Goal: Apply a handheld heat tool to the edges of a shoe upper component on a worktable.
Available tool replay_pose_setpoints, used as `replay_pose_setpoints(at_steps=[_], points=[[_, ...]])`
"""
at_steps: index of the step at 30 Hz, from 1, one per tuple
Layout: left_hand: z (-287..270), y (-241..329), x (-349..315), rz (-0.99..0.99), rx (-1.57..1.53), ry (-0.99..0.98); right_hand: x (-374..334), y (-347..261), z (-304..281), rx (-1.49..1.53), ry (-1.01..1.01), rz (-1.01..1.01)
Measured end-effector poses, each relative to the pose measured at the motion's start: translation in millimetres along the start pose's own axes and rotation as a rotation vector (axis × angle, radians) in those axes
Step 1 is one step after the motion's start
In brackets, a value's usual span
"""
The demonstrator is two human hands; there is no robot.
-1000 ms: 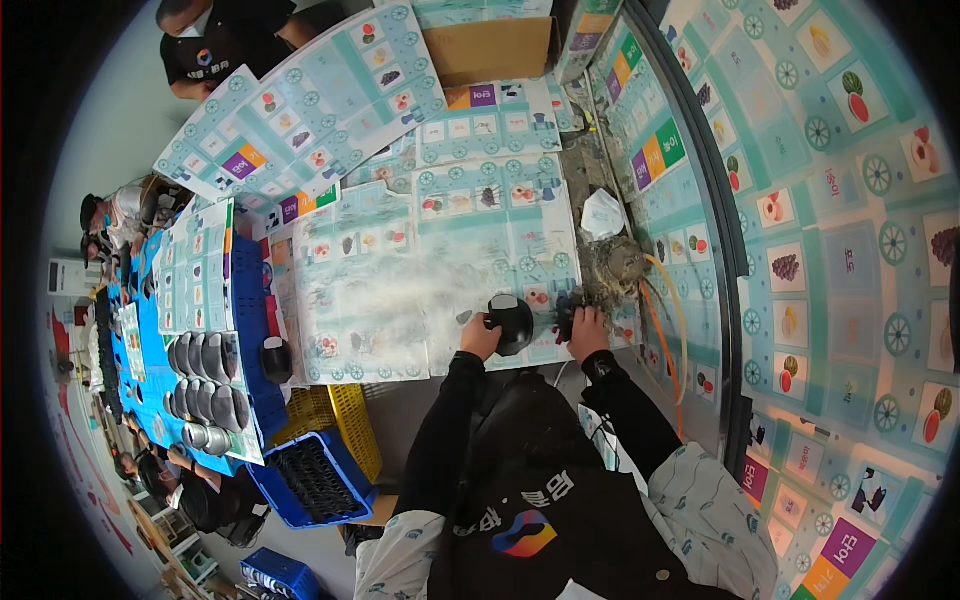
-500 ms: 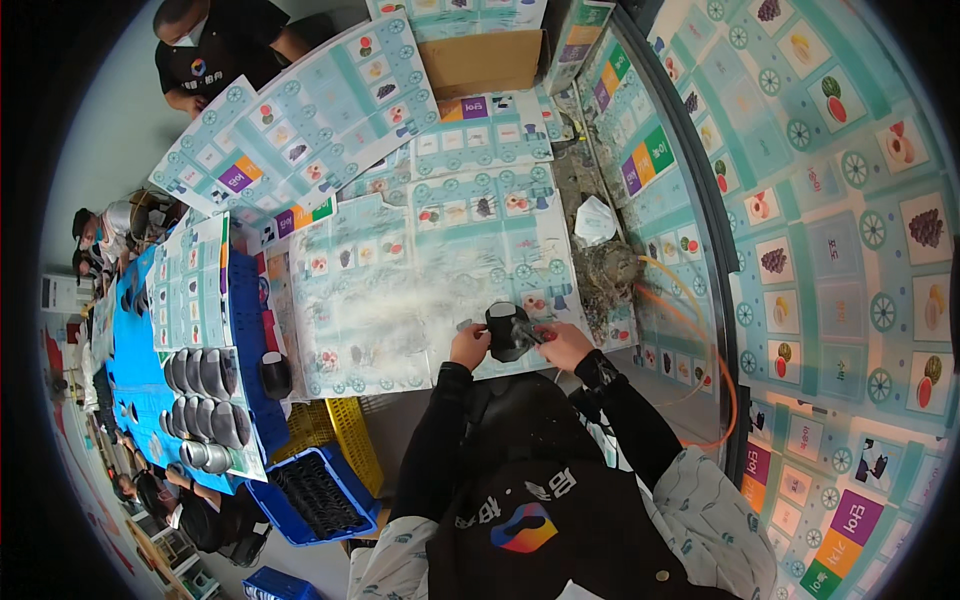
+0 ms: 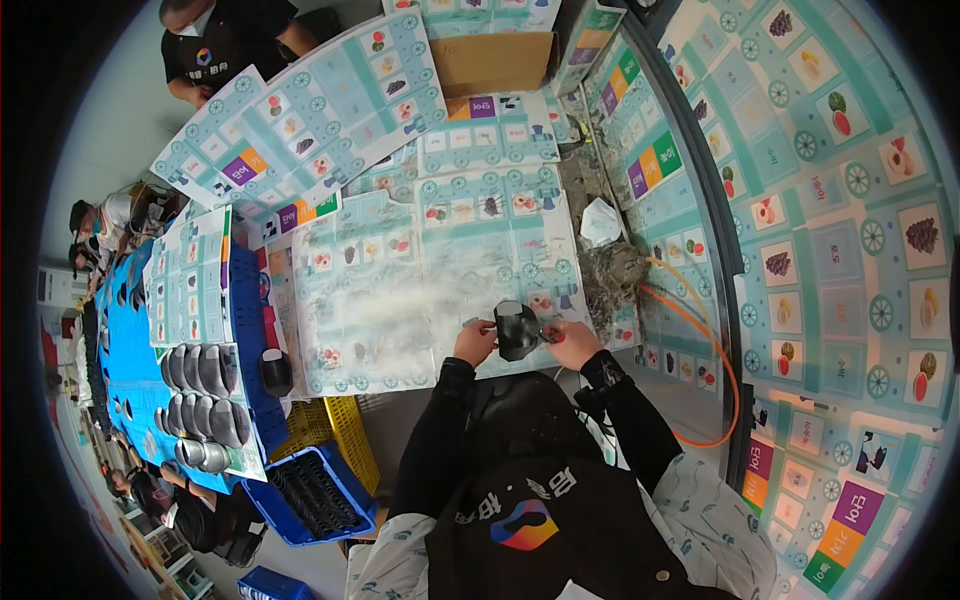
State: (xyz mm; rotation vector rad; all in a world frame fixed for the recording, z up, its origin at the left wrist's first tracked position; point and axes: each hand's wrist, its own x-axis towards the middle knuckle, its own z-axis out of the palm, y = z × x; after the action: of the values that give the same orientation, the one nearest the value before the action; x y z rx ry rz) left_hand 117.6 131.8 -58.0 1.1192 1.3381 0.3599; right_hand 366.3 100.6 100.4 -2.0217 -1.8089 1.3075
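Over the near edge of the worktable, my left hand [image 3: 476, 343] pinches the left side of a black, curved, cup-shaped piece [image 3: 517, 335]. A pale oval shows at its upper end. My right hand [image 3: 570, 346] is closed at the piece's right side, round a small dark tool [image 3: 549, 337] with a hint of red. Its kind is too small to make out. Beneath the hands, the printed sheets covering the table [image 3: 430, 230] are smeared with whitish dust.
Rows of similar dark shells [image 3: 205, 420] sit on a blue-covered table [image 3: 130, 360] at left. A blue crate [image 3: 310, 495] of black pieces and a yellow basket [image 3: 352, 440] stand below. An orange hose [image 3: 735, 385] loops at right. Printed boards [image 3: 330, 110] partly screen another person [image 3: 235, 50].
The black piece has turned to show more of its dark face. My right hand and its tool have drawn slightly right, off the piece's middle.
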Motion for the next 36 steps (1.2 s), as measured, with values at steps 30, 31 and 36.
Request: replay_pose_setpoints(at_steps=[30, 31, 36], points=[[6.4, 11.3, 0.2, 0.075, 0.07, 0.014, -35.2, 7.4, 4.5, 0.114, 0.003, 0.066], [6.4, 9.9, 0.4, 0.074, 0.074, 0.01, -30.4, 5.8, 4.9, 0.118, 0.004, 0.07], [7.0, 6.2, 3.5, 0.022, 0.048, 0.033, -15.4, 21.3, 10.5, 0.049, -0.119, 0.027]])
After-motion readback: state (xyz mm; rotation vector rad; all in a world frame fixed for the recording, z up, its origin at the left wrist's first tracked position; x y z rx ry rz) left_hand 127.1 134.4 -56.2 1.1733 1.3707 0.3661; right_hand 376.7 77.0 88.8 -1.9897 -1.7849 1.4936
